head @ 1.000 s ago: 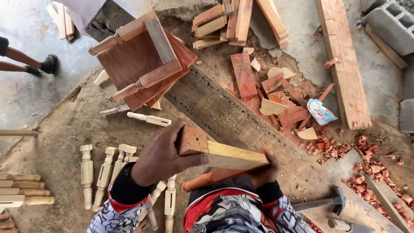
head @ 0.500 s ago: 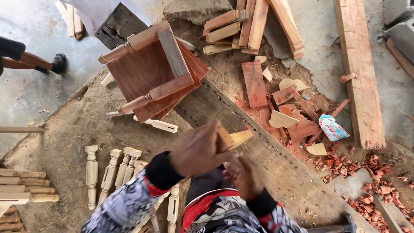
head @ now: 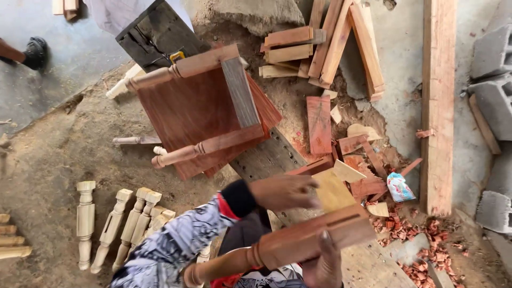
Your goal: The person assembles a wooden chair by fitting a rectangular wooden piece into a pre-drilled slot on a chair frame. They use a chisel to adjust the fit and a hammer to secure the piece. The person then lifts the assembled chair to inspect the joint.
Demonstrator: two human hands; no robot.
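The left hand (head: 285,192) curls its fingers over a pale flat piece (head: 333,191) and presses it toward the slotted red turned leg (head: 298,242), which the right hand (head: 322,264) grips from below (joint apparently not seated yet).

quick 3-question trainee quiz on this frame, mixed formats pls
1. True or false: the left hand rests on the pale wood block.
2. Which hand grips the reddish turned leg from below? A left, B right.
3. Fill in: the pale turned spindles lie on the ground to the person's ____.

Key: 1 true; 2 B; 3 left.
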